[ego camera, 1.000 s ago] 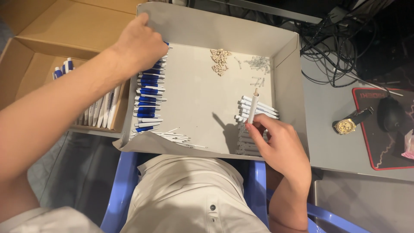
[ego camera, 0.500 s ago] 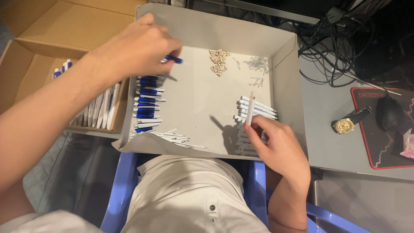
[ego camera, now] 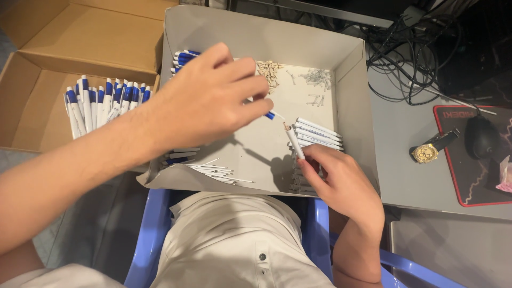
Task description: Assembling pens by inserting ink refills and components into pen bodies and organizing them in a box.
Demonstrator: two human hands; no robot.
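— Grey cardboard tray (ego camera: 352,80) on lap: where hands?
— Left hand (ego camera: 205,104) pinching blue pen tip piece (ego camera: 270,115); right hand (ego camera: 341,181), at 4 o'clock, gripping white barrel (ego camera: 294,142) upright.
— Step?
— Seemingly mid-assembly; next calls for lining up tip with barrel mouth.

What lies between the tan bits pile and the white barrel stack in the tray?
Head view: between the tan bits pile and white barrel stack, only bare tray floor.

Your left hand (ego camera: 205,101) hides most of the blue pen parts (ego camera: 184,56) — the small pale bits (ego camera: 269,72) stay too tiny to identify.
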